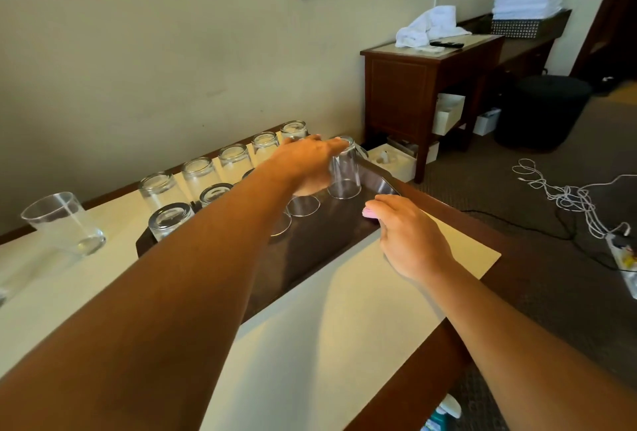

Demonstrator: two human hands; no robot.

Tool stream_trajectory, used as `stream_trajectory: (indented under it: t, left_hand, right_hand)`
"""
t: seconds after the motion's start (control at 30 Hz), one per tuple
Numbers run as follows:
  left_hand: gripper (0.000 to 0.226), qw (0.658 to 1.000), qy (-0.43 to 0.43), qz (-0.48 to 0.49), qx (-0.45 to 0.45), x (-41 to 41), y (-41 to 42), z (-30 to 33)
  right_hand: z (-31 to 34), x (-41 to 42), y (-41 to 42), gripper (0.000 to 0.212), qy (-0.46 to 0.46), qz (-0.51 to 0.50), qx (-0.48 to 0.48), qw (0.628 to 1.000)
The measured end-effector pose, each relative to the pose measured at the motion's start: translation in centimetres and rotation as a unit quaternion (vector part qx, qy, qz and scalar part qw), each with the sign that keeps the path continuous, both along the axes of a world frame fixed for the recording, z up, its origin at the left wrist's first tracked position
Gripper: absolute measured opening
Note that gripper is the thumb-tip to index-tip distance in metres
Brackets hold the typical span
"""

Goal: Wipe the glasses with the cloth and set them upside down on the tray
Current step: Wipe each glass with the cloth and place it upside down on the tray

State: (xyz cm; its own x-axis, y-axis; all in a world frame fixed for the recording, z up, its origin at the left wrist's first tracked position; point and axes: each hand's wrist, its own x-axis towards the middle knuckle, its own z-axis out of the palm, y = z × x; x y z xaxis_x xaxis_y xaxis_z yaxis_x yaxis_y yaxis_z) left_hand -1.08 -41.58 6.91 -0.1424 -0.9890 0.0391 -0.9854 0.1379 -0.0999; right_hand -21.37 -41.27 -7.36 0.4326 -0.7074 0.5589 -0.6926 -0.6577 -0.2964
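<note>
Left hand (pixel 306 163) grips inverted glass (pixel 344 172) at tray (pixel 320 241) far right corner. Right hand (pixel 410 237) pinches pink cloth (pixel 370 213) at tray's right edge. Upright glass (pixel 63 222) near desk (pixel 310 327) left edge.

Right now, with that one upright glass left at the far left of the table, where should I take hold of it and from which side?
Grip the upright glass around its mid wall, coming from its right, tray-facing side. It stands mouth up, alone on the pale table top and clear of the tray, and tapers toward its base, so a hold wrapped around the wall should let you turn it over.
</note>
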Motion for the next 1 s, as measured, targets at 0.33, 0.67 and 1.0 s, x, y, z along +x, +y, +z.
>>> stream_trajectory:
  t: [0.33,0.67,1.0]
  left_hand:
    - [0.071,0.998,0.059,0.032,-0.007,0.2,0.3,-1.2]
    - [0.061,0.995,0.097,0.03,-0.018,0.3,1.3,-1.5]
    - [0.083,0.997,0.069,0.006,-0.032,0.9,0.9,-2.4]
  right_hand:
    - [0.3,0.1,0.3,0.042,-0.01,0.001,0.001,1.0]
    - [0.4,0.2,0.3,0.041,-0.01,-0.007,0.005,1.0]
    - [0.2,0.4,0.4,0.044,-0.005,-0.036,0.005,0.999]
